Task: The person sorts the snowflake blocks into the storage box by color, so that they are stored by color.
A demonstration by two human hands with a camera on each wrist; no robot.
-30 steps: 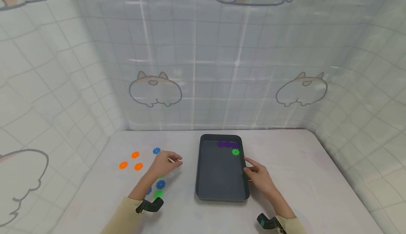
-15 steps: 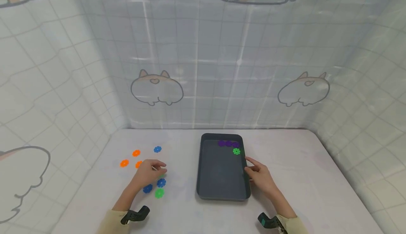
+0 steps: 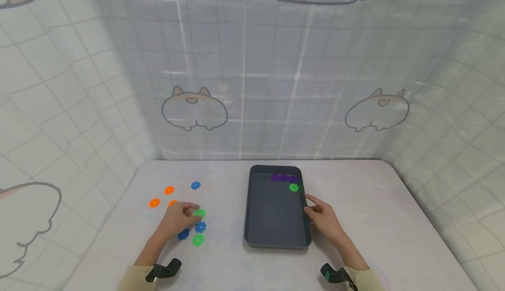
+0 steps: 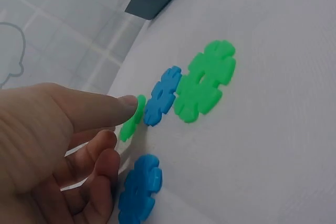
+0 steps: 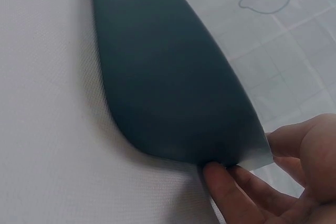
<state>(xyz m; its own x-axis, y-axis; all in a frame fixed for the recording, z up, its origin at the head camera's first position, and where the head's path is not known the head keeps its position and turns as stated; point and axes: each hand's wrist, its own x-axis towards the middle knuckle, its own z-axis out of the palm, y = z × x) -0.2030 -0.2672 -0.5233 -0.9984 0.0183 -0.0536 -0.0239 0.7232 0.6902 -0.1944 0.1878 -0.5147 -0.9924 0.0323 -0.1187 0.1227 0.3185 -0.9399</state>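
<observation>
My left hand [image 3: 177, 218] is low over the table at a green flower-shaped disc [image 3: 200, 213], thumb and forefinger by its edge. In the left wrist view the thumb [image 4: 105, 109] partly covers that green disc [image 4: 137, 116], and the other fingers bend loosely. A blue disc [image 3: 200, 227], a second green disc [image 3: 198, 239] and another blue disc [image 3: 183, 234] lie close by. My right hand [image 3: 324, 220] holds the right side of the dark grey tray [image 3: 247, 214], fingers at its rim. Inside the tray are a row of purple discs [image 3: 284, 178] and one green disc [image 3: 293, 187].
Orange discs [image 3: 154, 203] lie on the left of the white table [image 3: 225, 264], one partly behind my left hand. Farther back is a single blue disc [image 3: 195, 185]. A patterned curtain [image 3: 260, 120] surrounds the table's back and sides.
My left hand has moved left and down from beside the tray to the green disc among the blue ones. The right hand stays at the tray's side.
</observation>
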